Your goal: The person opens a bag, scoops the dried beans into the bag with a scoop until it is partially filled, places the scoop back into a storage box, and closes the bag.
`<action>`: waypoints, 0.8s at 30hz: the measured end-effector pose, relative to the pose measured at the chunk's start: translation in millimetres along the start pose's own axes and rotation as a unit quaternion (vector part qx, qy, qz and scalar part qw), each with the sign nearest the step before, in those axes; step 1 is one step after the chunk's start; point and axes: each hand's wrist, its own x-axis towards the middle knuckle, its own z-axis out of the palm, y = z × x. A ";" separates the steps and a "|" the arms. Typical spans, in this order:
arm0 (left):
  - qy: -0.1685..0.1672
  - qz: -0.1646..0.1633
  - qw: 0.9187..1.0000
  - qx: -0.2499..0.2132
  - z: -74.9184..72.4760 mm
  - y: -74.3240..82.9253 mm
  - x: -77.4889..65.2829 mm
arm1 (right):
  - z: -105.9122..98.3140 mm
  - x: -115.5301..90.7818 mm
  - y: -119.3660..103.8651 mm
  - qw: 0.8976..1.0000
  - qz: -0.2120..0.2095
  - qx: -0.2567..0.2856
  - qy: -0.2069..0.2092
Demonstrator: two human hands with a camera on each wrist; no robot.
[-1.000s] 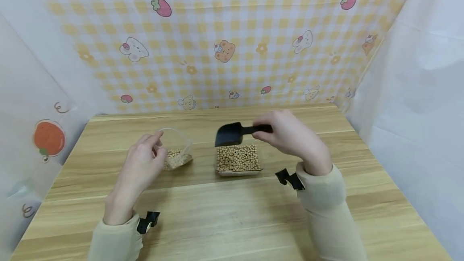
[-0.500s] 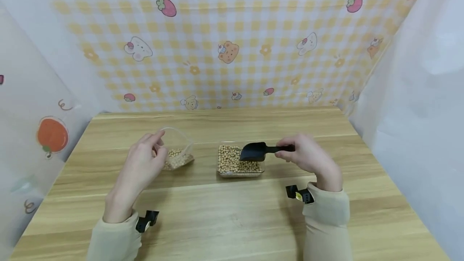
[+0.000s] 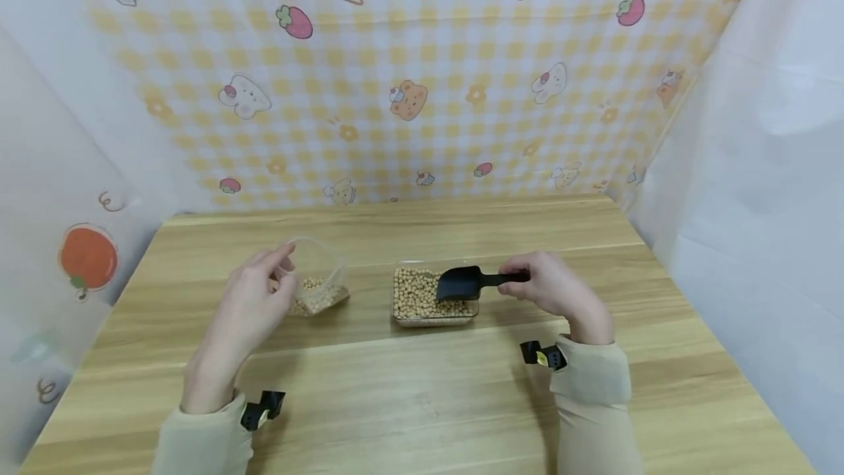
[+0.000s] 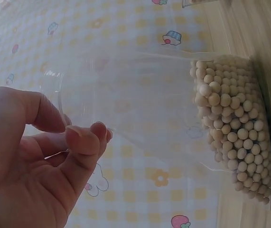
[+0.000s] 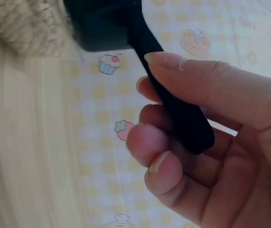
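At the left, my left hand (image 3: pixel 247 306) pinches the upper edge of a clear plastic bag (image 4: pixel 126 85). The bag stands open, with pale round soybeans (image 4: pixel 239 123) gathered in its bottom. My right hand (image 3: pixel 557 288) grips the handle of a black scoop (image 3: pixel 459 284), thumb along one side and fingers curled round the other. The scoop's blade overlaps the right part of a clear rectangular box (image 3: pixel 435 319) full of soybeans (image 3: pixel 417 293). In the right wrist view, the scoop handle (image 5: pixel 178 104) runs into the palm; the blade is cut off at the top.
Both hands work over a wooden table (image 3: pixel 409 394). A yellow checked cloth (image 3: pixel 448 42) hangs along its back edge, and white sheets (image 3: pixel 758 167) close in the sides. Black camera mounts (image 3: pixel 543 355) sit at the sleeve cuffs.
My right hand has brought the scoop down and to the right, from above the box's back left to its right part. My left hand has kept its hold on the bag.
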 end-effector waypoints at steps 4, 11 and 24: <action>-0.002 -0.003 1.000 -0.003 1.7 -1.4 -2.2 | 1.4 1.5 -0.9 1.000 -0.005 -0.021 0.003; -0.007 -0.002 1.000 -0.006 0.4 -2.8 -1.7 | 1.0 1.9 -3.3 1.000 0.000 -0.025 0.005; -0.098 -0.014 0.990 -0.097 -8.5 -8.8 -3.0 | 0.9 2.8 -2.6 1.000 0.009 -0.015 0.000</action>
